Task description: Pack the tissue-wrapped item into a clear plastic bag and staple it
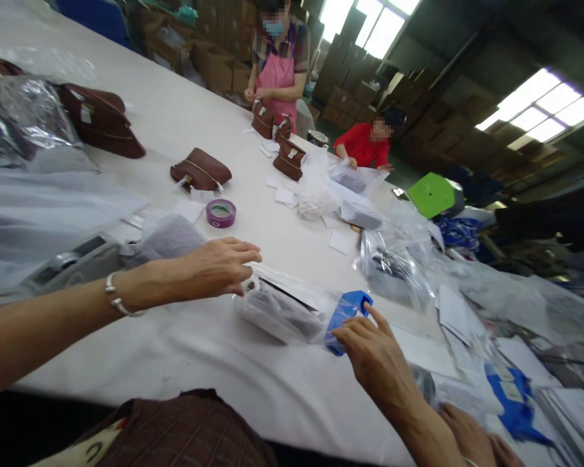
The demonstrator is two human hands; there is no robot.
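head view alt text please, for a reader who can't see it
A person's left hand presses a clear bagged item on a white table while the right hand holds a blue tape dispenser at its end.

Glossy clear plastic bag (282, 311); matt white table (185, 123).

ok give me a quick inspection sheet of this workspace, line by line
surface: long white table, mostly covered on the right side
job's things: bagged dark item in clear plastic; blue tape dispenser at its end
clutter: purple tape roll, brown bags, loose plastic bags, paper slips
hands: left hand pressing on the bag's edge; right hand holding the dispenser
cables: nothing seen
surroundings: stacked cartons, two co-workers at the far end, bright windows
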